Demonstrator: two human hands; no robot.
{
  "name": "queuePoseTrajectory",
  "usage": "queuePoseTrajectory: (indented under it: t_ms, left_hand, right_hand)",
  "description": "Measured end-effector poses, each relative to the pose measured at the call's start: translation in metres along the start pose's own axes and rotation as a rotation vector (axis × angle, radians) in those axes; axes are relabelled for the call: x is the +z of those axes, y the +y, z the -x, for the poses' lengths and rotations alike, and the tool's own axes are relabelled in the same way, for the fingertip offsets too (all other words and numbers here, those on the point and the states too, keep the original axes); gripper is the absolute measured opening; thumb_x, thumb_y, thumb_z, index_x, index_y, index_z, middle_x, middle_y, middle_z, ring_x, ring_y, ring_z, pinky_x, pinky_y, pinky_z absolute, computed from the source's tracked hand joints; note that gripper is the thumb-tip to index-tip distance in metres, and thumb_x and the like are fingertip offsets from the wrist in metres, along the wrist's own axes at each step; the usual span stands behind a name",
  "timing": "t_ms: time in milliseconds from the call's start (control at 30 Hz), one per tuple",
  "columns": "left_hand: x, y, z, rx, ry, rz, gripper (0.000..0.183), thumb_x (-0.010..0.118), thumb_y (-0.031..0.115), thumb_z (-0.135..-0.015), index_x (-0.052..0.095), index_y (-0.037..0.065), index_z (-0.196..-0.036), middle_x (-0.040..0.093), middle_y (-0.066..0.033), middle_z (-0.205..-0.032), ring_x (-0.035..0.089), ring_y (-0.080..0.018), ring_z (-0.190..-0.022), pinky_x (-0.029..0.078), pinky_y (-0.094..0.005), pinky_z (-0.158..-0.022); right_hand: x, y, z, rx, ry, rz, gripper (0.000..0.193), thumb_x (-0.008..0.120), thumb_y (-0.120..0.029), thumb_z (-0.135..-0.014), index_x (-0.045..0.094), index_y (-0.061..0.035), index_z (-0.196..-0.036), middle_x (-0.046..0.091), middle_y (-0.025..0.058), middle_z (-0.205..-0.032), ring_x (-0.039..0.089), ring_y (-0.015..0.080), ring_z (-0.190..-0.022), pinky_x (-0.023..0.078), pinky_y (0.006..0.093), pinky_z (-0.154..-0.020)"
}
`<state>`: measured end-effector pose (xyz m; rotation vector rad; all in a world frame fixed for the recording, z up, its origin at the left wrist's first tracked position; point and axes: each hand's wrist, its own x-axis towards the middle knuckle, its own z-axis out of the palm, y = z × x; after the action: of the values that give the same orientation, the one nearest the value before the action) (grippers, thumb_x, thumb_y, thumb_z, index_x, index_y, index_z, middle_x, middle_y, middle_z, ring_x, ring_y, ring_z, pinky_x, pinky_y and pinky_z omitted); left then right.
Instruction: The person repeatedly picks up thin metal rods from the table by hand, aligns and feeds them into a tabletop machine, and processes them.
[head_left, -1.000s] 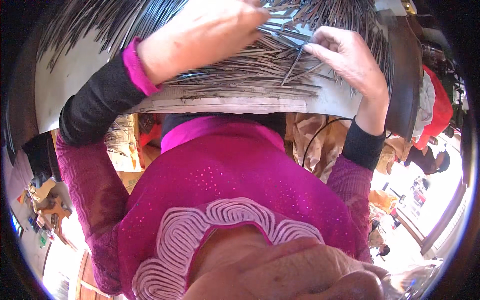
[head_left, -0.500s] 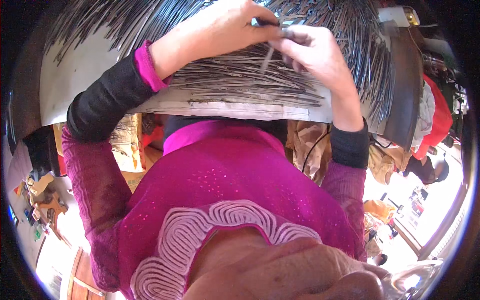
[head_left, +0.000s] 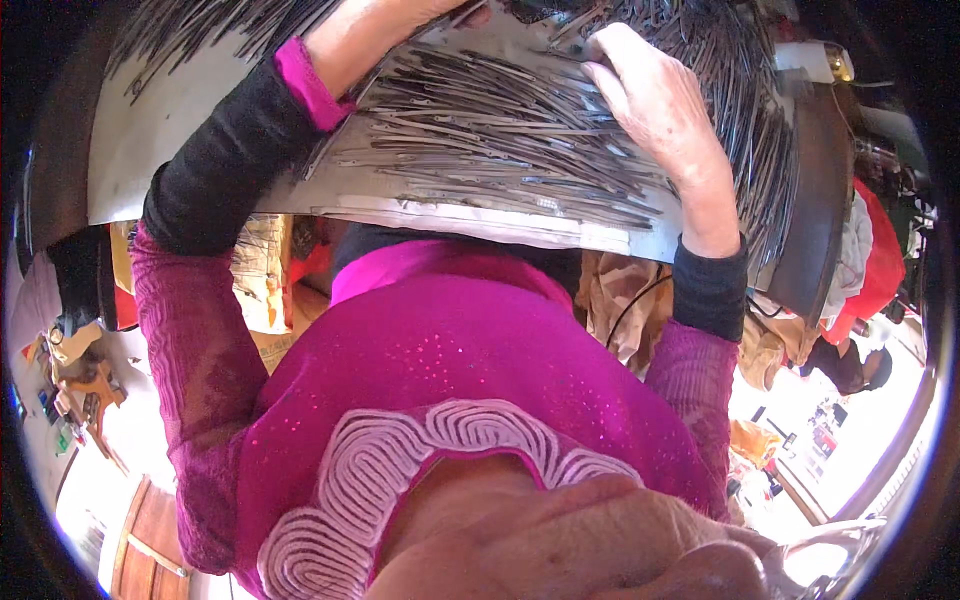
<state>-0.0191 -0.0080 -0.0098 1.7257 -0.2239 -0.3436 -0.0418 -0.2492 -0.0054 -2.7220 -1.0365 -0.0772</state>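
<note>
Many thin dark strips, several with small holes near their ends, lie in heaps on a pale work surface. My left hand reaches over the far part of the heap, mostly cut off by the upper edge. A fingertip shows there beside a dark strip, but its grip is hidden. To the right, my right hand is over the strips with its fingers curled under and thumb and forefinger drawn close together. What sits between them, if anything, is too small to make out.
A whitish folded edge runs along the near side of the surface. Beyond its right end are a white cylindrical object and red cloth. Brown paper and a yellowish carton are below the surface, near my body.
My hands were close together with a small pale strip at the right fingers. They have since parted: the left moved up to the frame's edge, the right slightly down and right.
</note>
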Motion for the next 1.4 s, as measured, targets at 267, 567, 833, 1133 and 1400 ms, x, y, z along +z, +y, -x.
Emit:
queuePoseTrajectory:
  t_ms: [267,567,833,1133,1400]
  left_hand:
    - [0.003,-0.006,0.0,-0.047,0.023,0.123,0.015,0.056,0.018,-0.087,0.058,0.005,-0.08,0.049,0.0,-0.066,0.043,-0.0088,-0.055,0.032,-0.0227,-0.049]
    - [-0.014,-0.037,-0.004,0.831,-0.113,-0.348,0.034,0.06,0.003,-0.078,0.056,0.005,-0.112,0.058,-0.0171,-0.105,0.06,-0.0271,-0.088,0.048,-0.0319,-0.075]
    - [-0.019,-0.035,-0.01,1.035,-0.091,-0.57,0.056,0.062,-0.013,-0.065,0.051,0.004,-0.117,0.056,-0.0192,-0.115,0.058,-0.0332,-0.098,0.048,-0.0349,-0.083]
    - [-0.016,-0.041,-0.011,0.759,-0.297,-0.186,0.036,0.054,-0.003,-0.082,0.053,0.001,-0.117,0.057,-0.0161,-0.113,0.06,-0.0195,-0.086,0.047,-0.0238,-0.059]
    - [-0.015,-0.032,-0.005,0.391,-0.243,0.123,0.027,0.047,0.008,-0.092,0.06,0.002,-0.115,0.055,-0.0134,-0.109,0.05,-0.0107,-0.066,0.04,-0.0214,-0.051]
  right_hand:
    - [-0.001,-0.006,-0.008,0.01,0.249,-0.298,0.015,0.061,-0.013,-0.082,0.063,-0.0055,-0.096,0.063,0.0102,-0.094,0.063,0.0288,-0.082,0.05,0.0333,-0.07]
    - [0.006,-0.014,-0.014,0.121,0.438,-0.504,0.014,0.063,-0.01,-0.084,0.065,-0.0018,-0.095,0.068,0.0092,-0.083,0.065,0.0133,-0.073,0.049,0.0238,-0.065]
    - [0.005,-0.015,-0.018,0.262,0.137,-1.202,0.016,0.056,-0.008,-0.089,0.06,0.0011,-0.102,0.067,0.0119,-0.088,0.066,0.0166,-0.069,0.05,0.0233,-0.06]
    - [0.007,-0.012,-0.021,0.292,0.121,-1.151,0.017,0.057,-0.008,-0.088,0.06,0.0002,-0.103,0.068,0.0104,-0.085,0.063,0.0111,-0.061,0.045,0.0199,-0.051]
    - [0.013,-0.003,-0.027,0.277,0.163,-1.211,0.018,0.059,-0.009,-0.087,0.06,0.0002,-0.103,0.068,0.0094,-0.085,0.06,0.0079,-0.057,0.043,0.0187,-0.05]
